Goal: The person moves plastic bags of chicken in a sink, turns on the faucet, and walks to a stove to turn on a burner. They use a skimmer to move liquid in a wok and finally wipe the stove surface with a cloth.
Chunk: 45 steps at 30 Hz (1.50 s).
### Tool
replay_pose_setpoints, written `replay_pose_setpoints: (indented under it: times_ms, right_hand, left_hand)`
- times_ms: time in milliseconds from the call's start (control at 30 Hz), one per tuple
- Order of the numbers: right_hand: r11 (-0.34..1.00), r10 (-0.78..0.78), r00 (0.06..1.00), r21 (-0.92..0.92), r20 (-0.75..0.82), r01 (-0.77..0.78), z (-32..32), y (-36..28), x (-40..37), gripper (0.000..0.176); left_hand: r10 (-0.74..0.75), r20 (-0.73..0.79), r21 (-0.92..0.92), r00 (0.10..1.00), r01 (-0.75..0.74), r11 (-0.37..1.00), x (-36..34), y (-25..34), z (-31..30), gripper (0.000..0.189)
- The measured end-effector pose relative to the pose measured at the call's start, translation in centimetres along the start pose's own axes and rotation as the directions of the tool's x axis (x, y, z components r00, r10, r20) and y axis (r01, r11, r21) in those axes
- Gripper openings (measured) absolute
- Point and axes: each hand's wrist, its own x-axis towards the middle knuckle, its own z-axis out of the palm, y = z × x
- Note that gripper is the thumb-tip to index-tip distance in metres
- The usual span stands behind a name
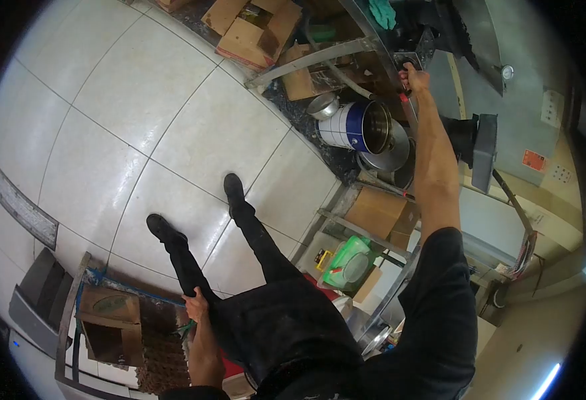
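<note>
My right arm reaches out to the far upper right. There my right hand (415,80) is closed at the edge of a metal counter frame (387,57), against a small dark part that its fingers mostly hide. A bit of red shows just below that hand. Down by my thigh, my left hand (197,307) has its fingers curled; whether anything is in them I cannot make out. Close to its wrist is a small green thing (187,327), beside a shelf holding stacked egg trays (163,363) and a cardboard box (109,307).
Under the counter stand a blue-and-white bucket (338,130), a metal pot (323,106) and open cardboard boxes (256,30). A lower shelf holds a green plastic container (349,260). A green cloth (383,12) hangs above. My feet are on the tiled floor (166,130).
</note>
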Motion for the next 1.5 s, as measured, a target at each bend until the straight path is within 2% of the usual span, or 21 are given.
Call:
replay_pose_setpoints:
  times_ms: [67, 100, 167, 200, 267, 367, 700, 800, 867, 967, 1033, 1067, 1133, 1167, 1200, 1267, 1333, 1367, 1400, 1433, 1500]
  right_hand:
    - [0.935, -0.06, 0.998, -0.352, -0.027, 0.047, 0.3, -0.3, 1.2, 0.034]
    - [0.935, -0.061, 0.998, -0.351, -0.025, 0.049, 0.6, -0.9, 1.1, 0.034]
    - [0.624, -0.116, 0.992, -0.774, 0.042, 0.106, 0.8, -2.8, 0.9, 0.041]
    - [0.618, -0.114, 0.993, -0.779, 0.044, 0.105, 1.4, -3.1, 0.5, 0.041]
    - [0.279, -0.45, 0.893, -0.952, -0.017, 0.122, 2.6, -3.3, -1.2, 0.023]
    - [0.117, -0.347, 0.937, -0.988, 0.052, 0.098, 3.7, -4.8, -2.0, 0.021]
    - [0.033, -0.4, 0.917, -0.999, 0.013, 0.028, 5.7, -4.8, -1.9, 0.022]
    - [-0.042, -0.265, 0.964, -0.999, 0.003, -0.008, 6.3, -5.3, -2.5, 0.022]
    - [-0.008, -0.449, 0.875, -0.98, 0.181, 0.198, 4.6, -3.9, -1.0, 0.025]
    - [-0.099, -0.425, 0.875, -0.973, 0.231, 0.209, 3.4, -3.8, -1.7, 0.027]
    - [0.078, -0.465, 0.866, -0.966, 0.185, 0.248, 2.6, -2.8, -1.1, 0.028]
    - [0.246, -0.497, 0.856, -0.924, 0.139, 0.293, 1.9, -2.5, -0.5, 0.029]
    - [0.851, -0.07, 0.997, -0.523, -0.033, 0.042, 1.1, -3.6, -3.0, 0.043]
    - [0.967, 0.039, 0.999, -0.249, -0.032, -0.046, 0.9, -2.8, -3.2, 0.041]
    - [0.989, 0.134, 0.991, 0.054, 0.011, -0.135, 1.3, -0.9, -2.6, 0.04]
    - [0.83, 0.021, 0.992, 0.551, 0.122, -0.086, 2.7, 2.3, -1.7, 0.03]
    - [0.625, 0.103, 0.964, 0.738, 0.245, -0.254, 2.8, 1.8, -2.4, 0.022]
    - [0.531, 0.084, 0.955, 0.798, 0.285, -0.285, 2.9, 1.6, -2.9, 0.022]
    - [0.433, 0.063, 0.945, 0.844, 0.322, -0.317, 3.0, 1.7, -3.2, 0.021]
    - [0.364, 0.047, 0.948, 0.878, 0.315, -0.31, 3.0, 1.5, -3.0, 0.021]
    - [0.544, 0.117, 0.958, 0.79, 0.262, -0.283, 5.0, 3.1, -1.3, 0.027]
  left_hand:
    - [0.0, 0.003, 0.006, 1.0, 0.0, 1.0, 0.0, 0.2, -0.6, 0.071]
    - [-0.001, 0.017, 0.016, 1.0, 0.0, 1.0, -0.1, 0.2, -0.7, 0.072]
    - [0.002, 0.015, 0.012, 1.0, -0.002, 1.0, -0.2, 0.2, -1.1, 0.072]
    - [0.005, 0.013, 0.006, 1.0, -0.005, 1.0, -0.4, 0.2, -1.0, 0.072]
    - [0.01, 0.021, 0.016, 1.0, -0.011, 1.0, -0.7, 0.1, -1.3, 0.072]
    - [-0.009, 0.027, 0.014, 1.0, 0.008, 1.0, -0.5, 0.3, -0.9, 0.072]
    - [-0.03, 0.006, 0.017, 1.0, 0.03, 0.999, -1.2, 0.4, -0.3, 0.073]
    - [-0.006, -0.025, 0.021, 1.0, 0.007, 1.0, -0.1, -0.8, 1.3, 0.073]
    - [-0.031, 0.001, 0.023, 1.0, 0.031, 0.999, -0.3, -0.3, 0.6, 0.073]
    - [-0.026, 0.049, 0.02, 0.998, 0.026, 0.999, -0.8, 0.4, 0.1, 0.075]
    - [-0.004, 0.051, 0.013, 0.999, 0.003, 1.0, -0.8, 0.4, -0.4, 0.076]
    - [0.017, 0.095, -0.021, 0.995, -0.015, 1.0, -0.5, 0.1, -0.2, 0.077]
    - [0.139, 0.182, -0.208, 0.974, -0.1, 0.973, 2.3, -2.1, 2.0, 0.075]
    - [0.248, 0.208, -0.362, 0.946, -0.161, 0.918, 4.3, -4.0, 3.6, 0.072]
    - [0.265, 0.156, -0.367, 0.952, -0.193, 0.91, 4.3, -5.2, 3.0, 0.072]
    - [0.276, 0.332, -0.576, 0.902, -0.038, 0.816, 3.1, -6.8, 0.8, 0.061]
    - [0.29, 0.546, -0.745, 0.786, 0.298, 0.597, 2.9, -9.0, -0.6, 0.057]
    - [0.208, 0.601, -0.666, 0.772, 0.339, 0.665, -1.9, -7.4, -5.3, 0.057]
    - [0.47, 0.27, -0.375, 0.841, -0.358, 0.855, -2.9, -8.4, -5.7, 0.054]
    - [0.539, 0.186, -0.253, 0.822, -0.49, 0.834, -3.5, -9.1, -6.1, 0.051]
    - [0.472, 0.184, -0.465, 0.862, -0.347, 0.814, -5.9, -7.4, -7.9, 0.047]
